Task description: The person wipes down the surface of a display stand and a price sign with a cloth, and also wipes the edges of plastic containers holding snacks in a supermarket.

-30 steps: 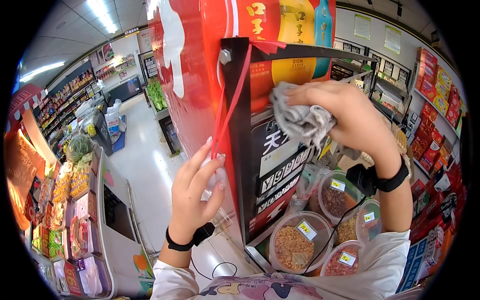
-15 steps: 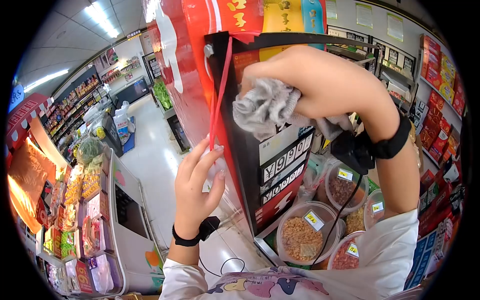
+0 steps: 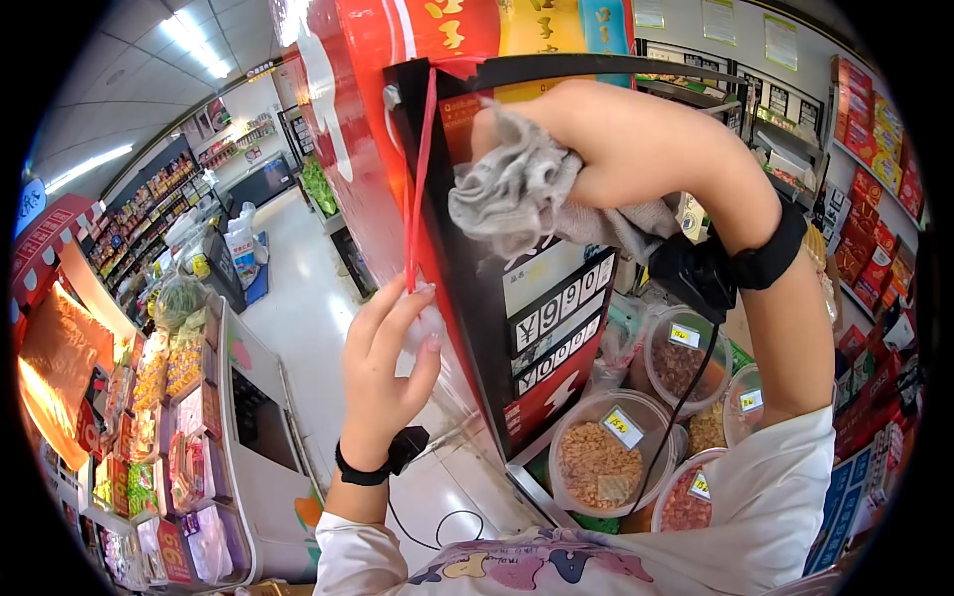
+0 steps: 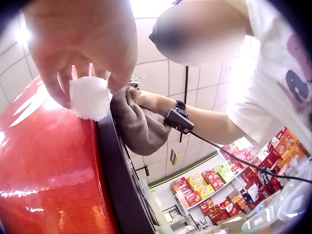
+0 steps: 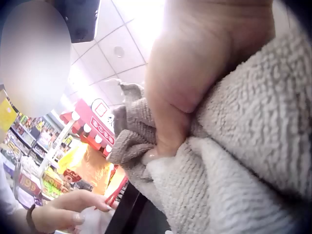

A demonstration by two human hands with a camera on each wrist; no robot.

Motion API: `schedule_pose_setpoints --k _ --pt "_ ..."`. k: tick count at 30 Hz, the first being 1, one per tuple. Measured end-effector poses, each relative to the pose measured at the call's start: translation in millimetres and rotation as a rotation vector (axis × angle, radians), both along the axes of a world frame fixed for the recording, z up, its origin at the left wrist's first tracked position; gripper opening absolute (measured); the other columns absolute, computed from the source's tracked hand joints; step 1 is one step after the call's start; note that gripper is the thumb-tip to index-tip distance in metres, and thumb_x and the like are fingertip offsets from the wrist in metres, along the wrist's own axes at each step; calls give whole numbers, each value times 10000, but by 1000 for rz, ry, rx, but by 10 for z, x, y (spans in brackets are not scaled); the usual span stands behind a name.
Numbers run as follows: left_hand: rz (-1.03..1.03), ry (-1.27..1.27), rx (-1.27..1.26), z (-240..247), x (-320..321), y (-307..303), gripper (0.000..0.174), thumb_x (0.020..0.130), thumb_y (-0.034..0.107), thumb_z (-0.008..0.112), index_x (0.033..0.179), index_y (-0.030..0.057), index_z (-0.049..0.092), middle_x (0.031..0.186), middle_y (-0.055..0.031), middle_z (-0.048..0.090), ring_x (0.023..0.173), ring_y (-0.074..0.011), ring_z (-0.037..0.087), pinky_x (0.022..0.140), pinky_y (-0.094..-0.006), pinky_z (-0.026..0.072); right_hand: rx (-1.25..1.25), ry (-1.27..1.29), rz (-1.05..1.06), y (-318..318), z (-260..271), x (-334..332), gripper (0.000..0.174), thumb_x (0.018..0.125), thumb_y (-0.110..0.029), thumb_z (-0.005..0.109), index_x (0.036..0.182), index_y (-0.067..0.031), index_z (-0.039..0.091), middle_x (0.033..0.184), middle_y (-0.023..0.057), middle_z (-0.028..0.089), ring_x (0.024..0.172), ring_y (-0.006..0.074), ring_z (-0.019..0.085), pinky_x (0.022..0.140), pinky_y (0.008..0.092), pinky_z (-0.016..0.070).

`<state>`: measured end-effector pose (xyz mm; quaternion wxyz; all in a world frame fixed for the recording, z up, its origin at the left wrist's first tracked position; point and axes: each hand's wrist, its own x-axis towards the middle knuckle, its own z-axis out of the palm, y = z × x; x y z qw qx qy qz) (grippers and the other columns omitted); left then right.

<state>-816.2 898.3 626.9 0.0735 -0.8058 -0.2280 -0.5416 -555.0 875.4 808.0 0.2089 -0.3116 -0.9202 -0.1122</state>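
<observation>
Curling round a bunched grey cloth (image 3: 512,194), the right hand (image 3: 636,149) presses it against the upper part of the black price board (image 3: 552,338), near its top edge. The left hand (image 3: 383,382) pinches a white fluffy wad (image 3: 422,323) at the lower end of red strings (image 3: 417,179) hanging from the board's top left corner. The wiping seems to be at the top, and the price digits below look not yet reached.

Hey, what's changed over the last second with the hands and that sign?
The right hand, gripping the grey towel, slid it leftward across the black price sign, toward the red ribbon. The left hand stays put, still pinching the white fluffy ball at the ribbon's lower end.
</observation>
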Motion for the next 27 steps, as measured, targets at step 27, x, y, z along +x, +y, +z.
schedule_pose_setpoints --k 27 --pt "10 -32 -3 -27 62 -27 410 769 -2 661 1177 38 635 1278 -188 581 1117 -345 600 931 -396 477 -376 -71 -51 75 227 109 430 784 -111 729 1187 -22 610 1087 122 684 1004 193 616 921 329 467"
